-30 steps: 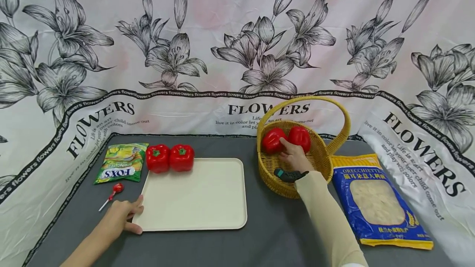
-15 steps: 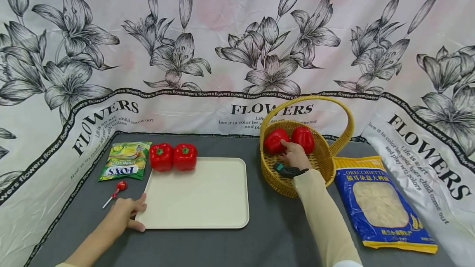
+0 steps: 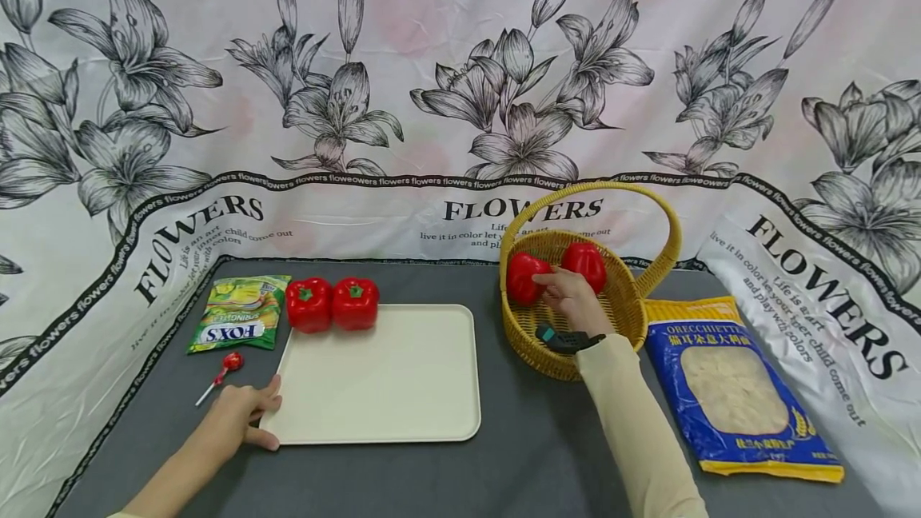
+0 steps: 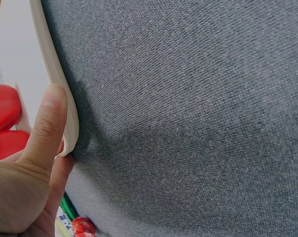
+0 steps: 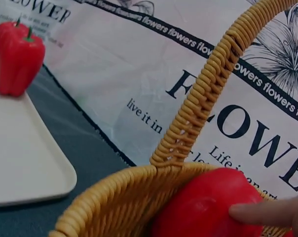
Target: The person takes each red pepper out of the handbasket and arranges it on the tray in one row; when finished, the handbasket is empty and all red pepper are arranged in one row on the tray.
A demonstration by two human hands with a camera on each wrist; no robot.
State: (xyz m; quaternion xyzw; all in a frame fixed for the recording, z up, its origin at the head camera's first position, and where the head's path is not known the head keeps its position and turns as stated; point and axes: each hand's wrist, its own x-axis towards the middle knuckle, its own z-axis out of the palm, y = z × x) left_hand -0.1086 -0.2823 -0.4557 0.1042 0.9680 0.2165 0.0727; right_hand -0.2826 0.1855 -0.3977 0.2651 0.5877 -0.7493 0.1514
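Observation:
At the near left corner of the cream tray (image 3: 381,390), my left hand (image 3: 241,416) grips the edge; in the left wrist view the thumb of that hand (image 4: 28,182) lies on the tray's rim (image 4: 57,74), other fingers partly hidden. Two red peppers (image 3: 309,305) (image 3: 355,304) stand side by side at the tray's far left corner. My right hand (image 3: 576,302) reaches into the yellow wicker basket (image 3: 536,350). One straight finger touches the left red pepper (image 3: 525,278) there; the right wrist view shows it against the pepper (image 5: 203,207). Another pepper (image 3: 584,264) lies beyond the hand.
A green candy bag (image 3: 241,314) and a red lollipop (image 3: 232,361) lie left of the tray. The blue and yellow pasta bag (image 3: 734,390) is right of the basket, whose tall handle (image 3: 669,238) arches over it. A flowered cloth (image 3: 403,102) hangs behind.
The left pepper in the basket has turned and shifted slightly toward the near left, and my right hand has moved slightly right. My left hand has stayed at the tray corner.

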